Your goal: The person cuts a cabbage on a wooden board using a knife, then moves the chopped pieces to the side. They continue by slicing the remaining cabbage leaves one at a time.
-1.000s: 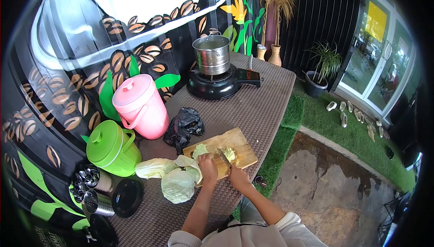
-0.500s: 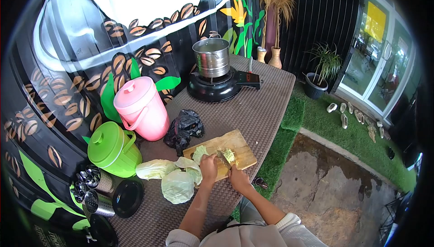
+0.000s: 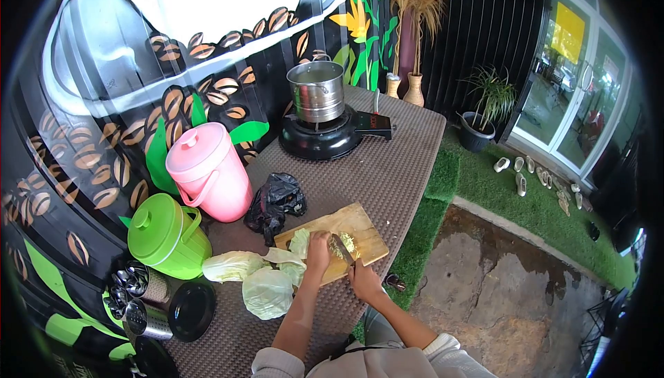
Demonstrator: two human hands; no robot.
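My right hand (image 3: 365, 282) is closed round the handle of a knife (image 3: 339, 246), whose blade lies over the wooden cutting board (image 3: 373, 235). Beside the blade is a small heap of shredded cabbage (image 3: 348, 242). My left hand (image 3: 319, 252) presses down on a pale green cabbage leaf (image 3: 299, 241) at the left part of the board, close to the blade; its fingertips are partly hidden. Left of the board sit a cut cabbage head (image 3: 268, 293) and a loose cabbage piece (image 3: 233, 266).
A crumpled black plastic bag (image 3: 275, 205) lies behind the board. Pink (image 3: 214, 170) and green (image 3: 166, 236) lidded jugs stand by the wall. Farther back, a steel pot (image 3: 316, 92) rests on a black stove (image 3: 321, 137). Metal cutlery holders (image 3: 147, 319) and a black plate (image 3: 192, 311) are at left.
The camera view has shifted slightly, so the scene sits a little lower and farther left. The knife blade now shows more of its flat side. Both hands keep their holds.
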